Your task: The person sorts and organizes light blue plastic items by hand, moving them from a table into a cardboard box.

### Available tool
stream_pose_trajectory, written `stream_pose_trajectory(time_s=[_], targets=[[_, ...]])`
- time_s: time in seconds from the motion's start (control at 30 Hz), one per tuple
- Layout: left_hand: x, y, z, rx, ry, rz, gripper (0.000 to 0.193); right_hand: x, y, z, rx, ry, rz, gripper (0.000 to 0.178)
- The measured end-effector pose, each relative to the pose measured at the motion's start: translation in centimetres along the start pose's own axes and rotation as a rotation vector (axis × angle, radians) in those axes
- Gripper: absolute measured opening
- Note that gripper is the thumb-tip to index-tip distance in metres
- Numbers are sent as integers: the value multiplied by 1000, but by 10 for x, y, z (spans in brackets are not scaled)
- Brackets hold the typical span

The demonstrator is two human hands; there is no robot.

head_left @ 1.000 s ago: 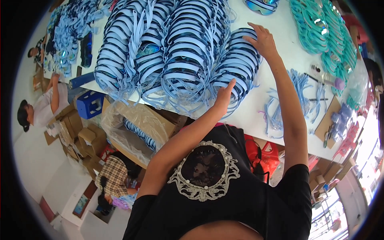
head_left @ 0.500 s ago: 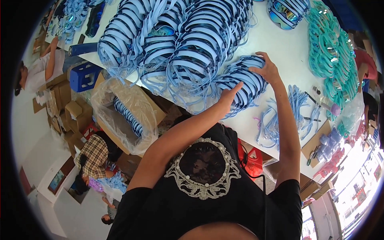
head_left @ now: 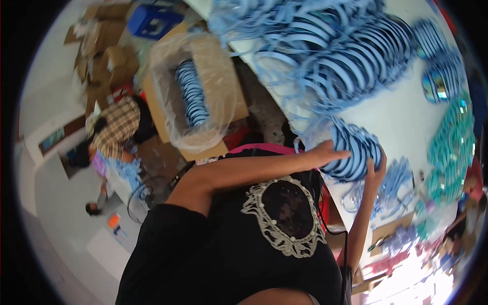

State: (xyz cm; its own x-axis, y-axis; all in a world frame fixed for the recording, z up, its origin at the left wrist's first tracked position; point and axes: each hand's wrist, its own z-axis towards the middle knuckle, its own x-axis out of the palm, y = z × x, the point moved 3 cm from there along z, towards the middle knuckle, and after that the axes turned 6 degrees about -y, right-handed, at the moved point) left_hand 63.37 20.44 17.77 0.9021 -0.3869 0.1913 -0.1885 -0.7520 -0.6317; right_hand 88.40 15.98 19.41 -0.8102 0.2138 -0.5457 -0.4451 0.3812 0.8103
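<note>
Between my two hands is a stack of light-blue swim goggles (head_left: 354, 155), nested one behind another with dark rims. My left hand (head_left: 325, 154) grips the near left end, thumb lying along the frames. At the right end my right hand (head_left: 375, 172) presses with its fingers curled round the outer goggles. Loose pale-blue straps and clear plastic hang at the stack's upper left. Beyond it, long rows of the same goggles (head_left: 356, 63) cover the white table (head_left: 378, 107). An opened cardboard box (head_left: 223, 81) with a clear plastic liner (head_left: 165, 91) holds another goggle row (head_left: 192, 94).
Loose blue straps (head_left: 394, 183) lie right of my hands. Green goggles (head_left: 450, 147) are heaped at the right, beside small blue stacks (head_left: 442, 76). A blue plastic stool (head_left: 152, 21) and cardboard cartons (head_left: 109, 61) stand at upper left. A person in a checked shirt (head_left: 119, 122) bends over at left.
My hands have drawn the goggle stack nearer my body, toward the table's front edge. My view has turned left, so the lined box now sits closer to the middle.
</note>
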Motion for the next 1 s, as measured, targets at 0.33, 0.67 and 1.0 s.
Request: stream_pose_trajectory(time_s=[0.33,0.67,1.0], targets=[[-149,13,-157,169,-187,-338,65,128,206,-59,-186,206,-94,65],[-392,94,-232,550,-572,-679,50,426,370,-85,-665,571,-27,61],[-561,290,-97,519,-863,-1347,58,809,285,-78,-797,914,-267,71]])
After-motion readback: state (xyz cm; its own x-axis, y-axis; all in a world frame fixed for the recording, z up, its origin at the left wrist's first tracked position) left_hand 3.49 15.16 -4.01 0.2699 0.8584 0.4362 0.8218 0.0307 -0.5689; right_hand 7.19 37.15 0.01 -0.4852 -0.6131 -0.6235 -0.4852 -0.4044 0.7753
